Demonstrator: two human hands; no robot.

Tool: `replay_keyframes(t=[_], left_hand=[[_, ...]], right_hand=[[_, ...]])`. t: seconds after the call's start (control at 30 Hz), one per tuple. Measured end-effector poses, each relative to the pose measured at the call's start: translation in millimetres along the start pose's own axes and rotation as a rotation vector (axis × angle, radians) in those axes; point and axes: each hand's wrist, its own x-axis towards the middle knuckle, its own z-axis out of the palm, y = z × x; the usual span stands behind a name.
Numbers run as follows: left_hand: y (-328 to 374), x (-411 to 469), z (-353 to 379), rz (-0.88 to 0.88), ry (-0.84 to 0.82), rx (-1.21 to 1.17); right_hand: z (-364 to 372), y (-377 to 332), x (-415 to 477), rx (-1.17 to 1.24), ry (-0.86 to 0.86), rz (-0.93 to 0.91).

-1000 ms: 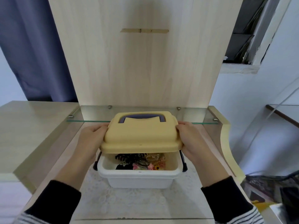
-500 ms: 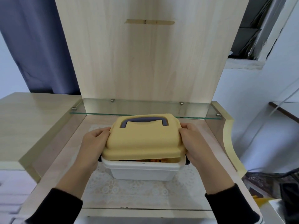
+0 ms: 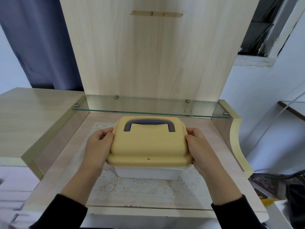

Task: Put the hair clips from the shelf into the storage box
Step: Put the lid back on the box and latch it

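gripping the yellow lid (image 3: 148, 146) with its purple handle (image 3: 149, 123), left hand (image 3: 99, 146) and right hand (image 3: 200, 147) clasp its ends over the white storage box (image 3: 146, 173).

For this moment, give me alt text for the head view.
Two hands, left hand and right hand, press a yellow lid with a purple handle onto a white storage box. The box sits on a lace mat below a glass shelf.

Both hands, left hand (image 3: 97, 146) and right hand (image 3: 200, 146), clasp the yellow plastic lid (image 3: 148, 144) seated on the white storage box (image 3: 146, 172) on the bench (image 3: 66, 162).
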Motion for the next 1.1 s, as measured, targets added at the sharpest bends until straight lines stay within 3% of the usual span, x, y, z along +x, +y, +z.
replay_keyframes(t=[0.3, 0.6, 0.77, 0.93, 1.1], left_hand=[[-4, 1, 1, 0.02, -0.028, 0.006], [0, 2, -1, -0.105, -0.085, -0.054], [-4, 2, -12, -0.168, -0.242, -0.019], [-10, 0, -14, -0.246, -0.409, -0.201], [-9, 3, -6, -0.256, -0.384, -0.346]], right_hand=[[-9, 14, 7, -0.216, 0.137, -0.047], [-14, 25, 8, 0.004, -0.149, 0.087], [-13, 23, 7, 0.03, -0.149, 0.094], [-15, 25, 7, 0.088, -0.109, 0.094], [-15, 24, 6, 0.216, -0.101, 0.096]])
